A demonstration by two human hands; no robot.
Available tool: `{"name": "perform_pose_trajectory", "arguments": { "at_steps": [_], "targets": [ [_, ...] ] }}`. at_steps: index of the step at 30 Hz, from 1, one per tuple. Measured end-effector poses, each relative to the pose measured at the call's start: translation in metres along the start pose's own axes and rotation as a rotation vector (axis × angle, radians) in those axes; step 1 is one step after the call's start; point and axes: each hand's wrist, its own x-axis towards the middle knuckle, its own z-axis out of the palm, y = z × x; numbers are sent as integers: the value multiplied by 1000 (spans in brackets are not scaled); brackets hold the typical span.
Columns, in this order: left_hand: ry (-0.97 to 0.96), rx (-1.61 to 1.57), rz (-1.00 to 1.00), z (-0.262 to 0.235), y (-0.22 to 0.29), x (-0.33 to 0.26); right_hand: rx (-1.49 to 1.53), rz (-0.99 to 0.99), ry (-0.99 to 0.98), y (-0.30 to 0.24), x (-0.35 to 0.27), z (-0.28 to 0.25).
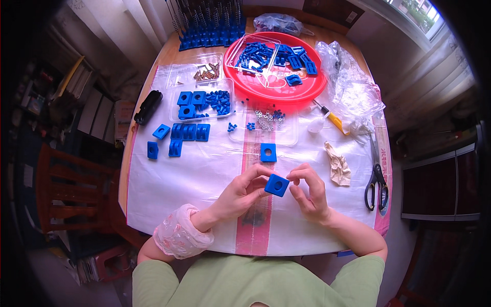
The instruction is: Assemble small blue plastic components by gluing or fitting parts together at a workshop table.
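Observation:
A blue square plastic block (276, 185) with a round hole is in my left hand (244, 189), gripped between thumb and fingers above the table. My right hand (311, 193) is beside the block's right corner, its thumb and index fingertips curled close together. Whatever sits between those fingertips is too small to make out. Just beyond my hands, a similar blue block (268, 152) lies flat on the table cover. More blue blocks (188, 132) stand grouped at the left, with two loose ones (161, 131) beside them.
Small blue parts fill a clear tray (228, 113); screws (206, 73) lie behind it. A shallow tray (289, 137) holds washers. The red basin (317, 92) contains blue pieces. At right are scissors (377, 187), a screwdriver (335, 122), a beige cloth scrap (337, 166) and plastic bags (353, 82).

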Motion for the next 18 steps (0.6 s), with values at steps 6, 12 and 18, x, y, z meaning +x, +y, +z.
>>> {"name": "perform_pose_trajectory", "arguments": {
  "at_steps": [6,12,18],
  "targets": [
    [0,34,-12,-1,-4,-1,-9,-4,-44,1,1,2],
    [46,88,-83,-4,0,1,24,93,-25,5,-2,4],
    [97,-61,-62,-1,3,0,-45,31,15,4,-2,6]
  ]
}}
